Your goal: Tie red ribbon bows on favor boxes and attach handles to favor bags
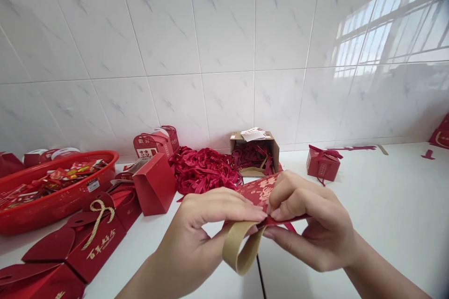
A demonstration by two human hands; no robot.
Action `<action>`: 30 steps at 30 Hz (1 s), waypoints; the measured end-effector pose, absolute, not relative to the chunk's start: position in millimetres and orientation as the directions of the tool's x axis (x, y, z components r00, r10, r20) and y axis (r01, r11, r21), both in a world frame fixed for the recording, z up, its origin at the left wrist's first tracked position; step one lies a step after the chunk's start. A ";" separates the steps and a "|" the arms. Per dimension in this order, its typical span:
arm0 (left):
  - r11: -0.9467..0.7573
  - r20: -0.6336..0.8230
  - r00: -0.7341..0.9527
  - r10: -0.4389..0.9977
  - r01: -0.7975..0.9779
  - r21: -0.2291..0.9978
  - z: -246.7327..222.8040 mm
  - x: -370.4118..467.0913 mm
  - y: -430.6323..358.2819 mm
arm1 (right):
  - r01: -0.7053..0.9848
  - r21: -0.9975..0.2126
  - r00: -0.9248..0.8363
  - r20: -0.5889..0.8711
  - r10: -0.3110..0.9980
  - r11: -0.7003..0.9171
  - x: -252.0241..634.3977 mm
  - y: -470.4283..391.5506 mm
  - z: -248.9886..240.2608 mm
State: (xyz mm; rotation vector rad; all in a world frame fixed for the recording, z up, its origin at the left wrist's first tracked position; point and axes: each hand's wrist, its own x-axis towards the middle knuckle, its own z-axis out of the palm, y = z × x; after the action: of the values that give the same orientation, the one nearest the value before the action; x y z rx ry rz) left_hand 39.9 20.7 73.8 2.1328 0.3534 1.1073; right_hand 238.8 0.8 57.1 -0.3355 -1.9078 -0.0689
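A red paper piece with a pale gold print [257, 191] is held up near the middle of the view, above the white table. My left hand [210, 226] pinches its near left edge between thumb and fingers. A looped gold-tan strip [242, 254] hangs below, its upper ends between my two hands. On the right side, my right hand [312, 219] is closed on the red piece, thumb below and fingers above. A bit of red ribbon [290, 227] shows beneath it. The fingers hide the place where strip and paper meet.
Left, a red basin [59, 201] holds wrapped sweets, beside red gift boxes [105, 243]. Behind my hands lie a red ribbon pile [203, 168] and a cardboard box [275, 149] of ribbons. A small red box [322, 166] stands right on the white table [386, 205], before a tiled wall.
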 end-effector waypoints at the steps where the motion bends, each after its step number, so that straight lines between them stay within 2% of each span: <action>1: -0.716 0.603 0.597 0.529 -0.068 0.695 73.7 39.4 20.3 | 0.275 -0.102 -0.318 0.928 0.191 0.956 238.9 0.7 57.3; 9: -0.636 0.506 0.571 0.647 0.037 0.771 70.3 37.4 19.7 | 0.338 -0.052 -0.306 0.938 0.162 0.940 238.3 1.1 56.6; 17: -0.691 0.581 0.603 0.547 -0.066 0.720 73.3 38.7 21.3 | 0.367 0.018 -0.324 0.940 0.110 0.930 239.2 1.9 54.9; 21: -0.763 0.634 0.628 0.452 -0.097 0.639 75.5 38.5 21.1 | 0.373 0.034 -0.288 0.954 0.081 0.927 240.3 1.5 54.3; 27: -0.901 0.773 0.579 0.258 -0.145 0.409 68.8 39.1 25.7 | 0.328 0.075 -0.294 0.955 0.026 0.942 241.0 0.0 53.8; 30: -0.920 0.799 0.561 0.215 -0.159 0.359 64.3 37.4 27.3 | 0.294 0.055 -0.268 0.963 0.027 0.954 238.7 0.1 52.1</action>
State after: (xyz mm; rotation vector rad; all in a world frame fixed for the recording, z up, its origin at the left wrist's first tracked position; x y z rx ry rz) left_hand 37.4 27.3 64.3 2.4062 0.0458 1.3087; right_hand 238.7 0.1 52.1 -0.2370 -1.8306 -0.2599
